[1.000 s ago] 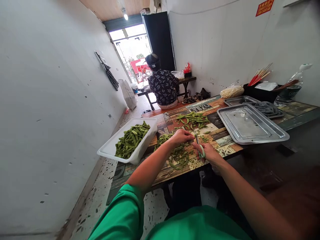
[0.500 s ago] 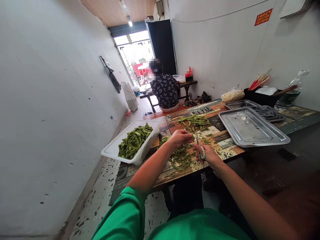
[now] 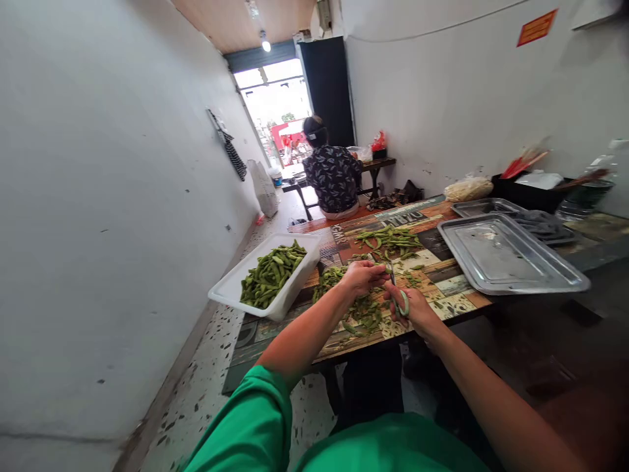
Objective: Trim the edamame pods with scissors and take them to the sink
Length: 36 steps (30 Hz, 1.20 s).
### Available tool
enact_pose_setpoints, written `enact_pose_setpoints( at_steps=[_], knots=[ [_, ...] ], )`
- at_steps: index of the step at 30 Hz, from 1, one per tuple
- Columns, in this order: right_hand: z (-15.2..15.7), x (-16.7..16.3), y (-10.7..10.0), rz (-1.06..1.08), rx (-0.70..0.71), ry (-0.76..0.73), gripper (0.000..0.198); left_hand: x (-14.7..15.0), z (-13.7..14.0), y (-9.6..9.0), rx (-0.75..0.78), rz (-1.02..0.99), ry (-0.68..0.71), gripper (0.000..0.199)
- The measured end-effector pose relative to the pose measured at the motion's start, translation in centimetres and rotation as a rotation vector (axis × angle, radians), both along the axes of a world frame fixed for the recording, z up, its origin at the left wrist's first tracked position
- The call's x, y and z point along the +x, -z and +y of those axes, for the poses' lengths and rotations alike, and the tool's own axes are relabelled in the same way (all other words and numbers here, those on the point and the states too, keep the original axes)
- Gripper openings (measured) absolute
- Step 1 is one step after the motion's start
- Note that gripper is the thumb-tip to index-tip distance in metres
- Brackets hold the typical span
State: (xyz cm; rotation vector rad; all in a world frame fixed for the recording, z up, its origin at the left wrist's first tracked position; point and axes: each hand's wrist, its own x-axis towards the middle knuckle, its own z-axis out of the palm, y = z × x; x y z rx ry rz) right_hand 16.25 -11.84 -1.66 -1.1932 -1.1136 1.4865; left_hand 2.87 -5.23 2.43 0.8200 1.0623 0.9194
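My left hand is closed in a pinch on a green edamame pod, held over the table. My right hand is wrapped round the pale green handles of a pair of scissors. The blades point up and away from me, right at the pod's end. Under my hands lie loose pods and cut bits. Beyond them is a pile of edamame pods. To the left, a white plastic tub holds a heap of pods.
Metal trays lie at the right of the patterned table. Behind them stand a bag of noodles, a black box with sticks, and a bottle. Another person sits farther off, facing away.
The whole view has shifted slightly, so everything appears farther right. My hands have drawn closer, and the scissors' blades now meet the pod in my left hand.
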Motion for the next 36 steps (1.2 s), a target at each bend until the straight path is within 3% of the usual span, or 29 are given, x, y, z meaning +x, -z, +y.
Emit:
enact_pose_setpoints(
  at_steps=[3, 5, 8, 10, 12, 14, 17, 20, 22, 26, 31, 33, 36],
  knots=[
    [0.3, -0.3, 0.5, 0.004, -0.058, 0.007, 0.051, -0.4, 0.0, 0.1, 0.005, 0.028, -0.005, 0.027],
    [0.6, -0.3, 0.9, 0.017, -0.082, 0.004, 0.048, -1.9, 0.6, -0.7, 0.148, 0.196, -0.065, 0.02],
    [0.8, 0.2, 1.4, 0.054, -0.107, -0.005, 0.045, -6.9, 1.6, -3.6, 0.517, 0.727, -0.295, 0.003],
    [0.7, 0.7, 1.5, 0.075, -0.114, 0.005, 0.047, -10.9, 2.2, -6.1, 0.643, 1.125, -0.491, 0.013],
    [0.4, 1.3, 1.5, 0.095, -0.109, 0.025, 0.049, -13.9, 3.0, -8.1, 0.536, 1.465, -0.463, 0.018],
    [0.3, 2.0, 1.4, 0.131, -0.09, 0.068, 0.052, -14.5, 4.1, -8.9, 0.464, 1.614, -0.374, 0.02],
    [0.4, 3.4, 1.2, 0.209, -0.039, 0.184, 0.054, -10.3, 5.7, -7.6, 0.677, 1.565, -0.106, 0.022],
    [0.3, 5.0, 1.1, 0.259, -0.015, 0.283, 0.056, -2.7, 7.1, -4.3, 0.812, 1.417, 0.236, 0.022],
    [0.2, 6.0, 1.0, 0.251, -0.011, 0.314, 0.058, 2.1, 8.1, -1.9, 0.834, 1.389, 0.331, 0.021],
    [0.0, 7.4, 0.9, 0.209, -0.016, 0.324, 0.061, 8.2, 10.4, 1.6, 0.875, 1.458, 0.317, 0.021],
    [0.3, 8.1, 1.3, 0.17, -0.017, 0.267, 0.064, 10.0, 11.7, 2.6, 0.79, 1.438, 0.293, 0.019],
    [0.5, 8.1, 1.4, 0.123, -0.013, 0.222, 0.063, 9.6, 11.6, 2.4, 0.7, 1.31, 0.242, 0.014],
    [0.8, 7.9, 1.5, 0.005, -0.029, 0.117, 0.059, 8.3, 10.5, 1.7, 0.458, 0.92, 0.216, 0.008]
  ],
)
